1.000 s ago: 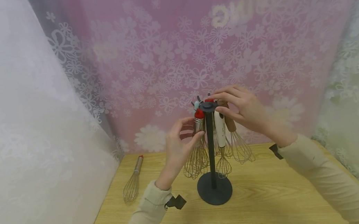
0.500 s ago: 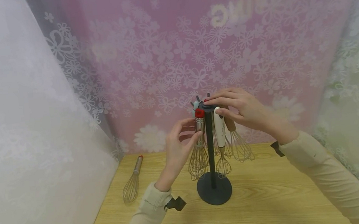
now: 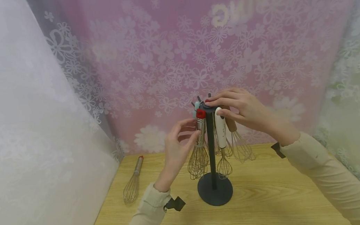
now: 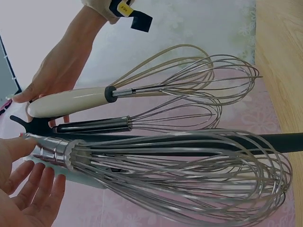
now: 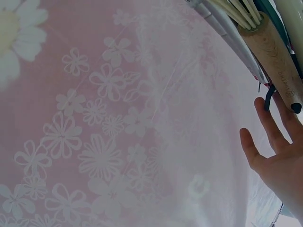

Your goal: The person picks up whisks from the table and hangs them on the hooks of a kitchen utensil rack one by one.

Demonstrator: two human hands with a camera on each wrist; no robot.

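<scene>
A black stand [image 3: 211, 148] holds several hanging whisks. At its left hangs a silver-handled whisk [image 3: 201, 130] with a red end cap, its wire loops pointing down. My left hand [image 3: 176, 142] is spread around that handle; in the left wrist view the thumb [image 4: 24, 147] lies along the handle and the other fingers are loosely parted below. My right hand [image 3: 247, 107] lies with extended fingers over the stand's top, its thumb at the upper end of a white-handled whisk [image 3: 220, 129]. Behind this hangs a wooden-handled whisk [image 5: 272, 54], partly hidden by the right hand.
Another silver whisk [image 3: 138, 167] with a red tip lies on the wooden table [image 3: 267, 197] to the left. The stand's round black base [image 3: 215, 197] rests on the table. A pink flowered curtain [image 3: 163, 58] hangs behind, with pale sheets at both sides.
The silver whisk has swung slightly right, closer to the pole, and hangs straighter. My left hand has loosened and shifted slightly left. My right fingers have settled lower over the stand's top.
</scene>
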